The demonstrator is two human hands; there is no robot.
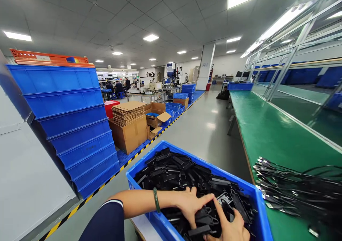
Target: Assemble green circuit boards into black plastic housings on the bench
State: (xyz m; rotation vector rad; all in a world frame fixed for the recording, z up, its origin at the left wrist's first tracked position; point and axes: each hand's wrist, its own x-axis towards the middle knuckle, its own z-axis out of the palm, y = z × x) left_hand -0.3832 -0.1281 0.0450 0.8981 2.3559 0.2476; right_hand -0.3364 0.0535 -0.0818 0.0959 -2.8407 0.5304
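Note:
A blue plastic bin [157, 146] is heaped with small black elongated parts [173, 169], some with thin loops and metal-looking ends. My left hand [189, 203], with a green bangle [156, 200] on its wrist, reaches into the bin, fingers spread over the parts. Close to it, my right hand [231, 226] lies on the heap at the near side, its fingers apart. The two hands nearly touch at their fingertips, with black parts between and under them. A silvery piece [224, 199] shows just beyond the right hand. Some fingertips are hidden among the parts.
To the right, a green workbench [269, 127] carries a bundle of black cables [291, 187] with silver connectors. Stacked blue crates [77, 127] stand at left under an orange tray [53, 58]. Cardboard boxes [130, 134] line the striped floor tape [139, 155]. Seated people [119, 87] are far back.

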